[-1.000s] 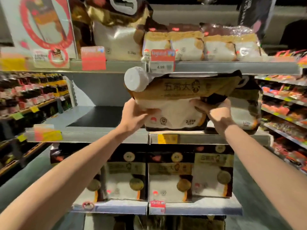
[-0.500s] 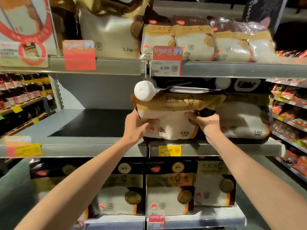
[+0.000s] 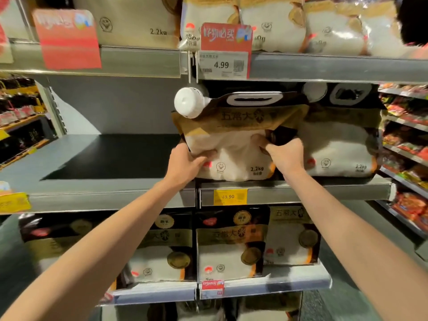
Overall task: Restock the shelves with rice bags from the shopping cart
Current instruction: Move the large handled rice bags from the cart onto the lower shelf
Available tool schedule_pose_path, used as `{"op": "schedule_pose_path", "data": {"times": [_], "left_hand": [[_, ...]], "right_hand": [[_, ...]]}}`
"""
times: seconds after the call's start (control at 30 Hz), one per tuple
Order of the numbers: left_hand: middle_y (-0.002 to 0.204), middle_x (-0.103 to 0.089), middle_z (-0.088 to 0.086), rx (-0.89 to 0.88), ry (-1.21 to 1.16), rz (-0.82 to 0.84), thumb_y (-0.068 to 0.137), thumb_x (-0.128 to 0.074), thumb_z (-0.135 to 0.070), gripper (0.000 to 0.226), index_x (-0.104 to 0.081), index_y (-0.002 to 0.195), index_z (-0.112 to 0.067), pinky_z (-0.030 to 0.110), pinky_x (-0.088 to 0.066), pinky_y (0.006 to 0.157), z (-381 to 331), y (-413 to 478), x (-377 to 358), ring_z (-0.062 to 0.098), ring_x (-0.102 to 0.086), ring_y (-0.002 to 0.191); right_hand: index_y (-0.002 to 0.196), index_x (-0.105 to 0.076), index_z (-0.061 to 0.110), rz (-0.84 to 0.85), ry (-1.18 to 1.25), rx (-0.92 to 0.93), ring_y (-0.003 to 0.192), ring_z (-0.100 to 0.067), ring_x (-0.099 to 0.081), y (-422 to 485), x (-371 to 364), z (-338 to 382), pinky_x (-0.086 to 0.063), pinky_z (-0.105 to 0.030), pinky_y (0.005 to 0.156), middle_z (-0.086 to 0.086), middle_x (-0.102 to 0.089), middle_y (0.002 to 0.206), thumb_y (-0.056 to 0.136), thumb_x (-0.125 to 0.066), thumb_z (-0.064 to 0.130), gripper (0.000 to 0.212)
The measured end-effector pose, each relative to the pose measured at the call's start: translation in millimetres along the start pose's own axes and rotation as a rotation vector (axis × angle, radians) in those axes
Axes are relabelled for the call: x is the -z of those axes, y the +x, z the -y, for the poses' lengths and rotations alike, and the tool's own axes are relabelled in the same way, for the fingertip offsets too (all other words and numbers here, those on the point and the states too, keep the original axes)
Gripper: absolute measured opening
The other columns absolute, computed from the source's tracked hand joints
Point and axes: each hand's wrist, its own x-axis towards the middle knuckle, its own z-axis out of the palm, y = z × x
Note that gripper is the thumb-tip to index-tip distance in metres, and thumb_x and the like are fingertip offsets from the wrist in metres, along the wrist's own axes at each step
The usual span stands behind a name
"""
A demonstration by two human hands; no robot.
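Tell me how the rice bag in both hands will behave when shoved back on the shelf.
Probably heavy: the rice bag is marked 2.2kg and both the left hand and right hand hold it. Likely floppy: its front creases where gripped. It may slump forward, as its top with the white cap leans outward.

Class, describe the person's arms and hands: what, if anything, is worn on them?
Nothing worn shows. The left hand and right hand have no gloves, rings, watch or bracelet. The left forearm and right forearm are bare, with no sleeve in view.
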Motion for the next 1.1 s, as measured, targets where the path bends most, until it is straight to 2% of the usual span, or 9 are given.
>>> {"op": "schedule_pose_path", "data": {"times": [0.1,0.17,0.27,0.43,0.57,0.67,0.77,0.9,1.1], "left_hand": [[0.088,-0.076,0.002,0.032,0.004,0.126,0.081,-0.081,-0.014,0.029,-0.072,0.109,-0.009,0.041,-0.061,0.082,-3.8,-1.1,8.5,0.014,-0.074,0.080],[0.107,-0.075,-0.004,0.029,0.038,0.256,0.074,-0.087,-0.028,0.052,-0.066,0.121,-0.014,0.037,-0.056,0.094,-3.0,-4.2,15.9,0.010,-0.071,0.100],[0.128,-0.065,-0.007,0.085,0.140,0.337,0.055,-0.089,-0.057,0.095,-0.052,0.135,-0.021,0.042,-0.050,0.103,6.8,-6.7,27.5,0.012,-0.060,0.120],[0.112,-0.070,-0.008,0.028,0.179,0.050,0.067,-0.086,-0.032,0.057,-0.062,0.118,-0.026,0.047,-0.055,0.092,4.9,-4.5,15.8,0.016,-0.066,0.106],[0.101,-0.068,0.001,0.164,0.327,-0.067,0.072,-0.084,-0.046,0.054,-0.061,0.108,-0.014,0.046,-0.056,0.085,-6.3,-0.2,-1.1,0.023,-0.065,0.093],[0.109,-0.063,0.002,0.257,0.279,-0.144,0.069,-0.084,-0.053,0.073,-0.050,0.115,-0.009,0.045,-0.055,0.088,-13.6,-8.4,-10.5,0.023,-0.064,0.099],[0.144,-0.036,0.012,-0.045,0.285,-0.437,0.075,-0.084,-0.032,0.095,-0.025,0.145,-0.005,0.036,-0.032,0.115,-24.7,-27.4,-19.9,0.023,-0.037,0.136],[0.151,-0.025,0.017,-0.726,0.498,-0.602,0.084,-0.070,-0.021,0.068,-0.031,0.139,-0.013,0.043,-0.027,0.118,-49.2,-25.6,-21.8,0.028,-0.027,0.144],[0.158,-0.014,0.018,-0.745,0.973,-0.434,0.094,-0.047,-0.014,0.064,-0.024,0.153,-0.013,0.050,-0.023,0.121,-44.9,-1.4,-7.7,0.041,-0.014,0.148]], "right_hand": [[0.114,-0.043,0.008,-0.027,-0.003,0.082,0.106,-0.022,-0.052,-16.9,5.3,2.3,-0.046,-0.031,0.085,-0.007,-0.052,0.111,0.078,-0.080,0.020,0.053],[0.144,-0.028,0.011,-0.070,-0.004,0.218,0.135,-0.023,-0.037,-34.9,8.8,1.5,-0.033,-0.028,0.110,-0.011,-0.039,0.145,0.079,-0.079,0.019,0.084],[0.156,-0.009,0.016,-0.163,-0.246,0.573,0.149,-0.024,-0.006,-50.8,7.1,-12.0,-0.016,-0.034,0.118,-0.012,-0.005,0.162,0.075,-0.082,0.026,0.109],[0.146,0.026,0.039,0.230,-0.674,0.608,0.146,-0.040,-0.009,-48.5,9.1,-3.8,-0.022,-0.049,0.116,-0.019,0.019,0.159,0.073,-0.065,0.070,0.121],[0.151,-0.019,0.018,0.320,-0.803,0.470,0.139,-0.041,-0.026,-34.1,6.4,16.0,-0.033,-0.048,0.109,-0.020,-0.027,0.149,0.067,-0.062,0.079,0.113],[0.144,-0.031,0.016,0.383,-0.830,0.388,0.139,-0.039,-0.029,-27.5,7.0,23.9,-0.032,-0.050,0.109,-0.016,-0.039,0.142,0.062,-0.062,0.083,0.110],[0.145,-0.032,0.014,0.331,-0.881,0.433,0.140,-0.037,-0.028,-29.0,9.5,22.7,-0.032,-0.049,0.110,-0.015,-0.038,0.144,0.062,-0.060,0.084,0.111],[0.145,-0.033,0.016,0.229,-0.943,0.558,0.139,-0.036,-0.026,-29.9,11.9,15.0,-0.024,-0.048,0.115,-0.015,-0.036,0.145,0.074,-0.055,0.080,0.098],[0.146,-0.029,0.019,0.271,-0.926,0.586,0.135,-0.034,-0.032,-25.4,17.1,8.9,-0.036,-0.045,0.107,-0.014,-0.038,0.143,0.079,-0.051,0.077,0.091]]}}
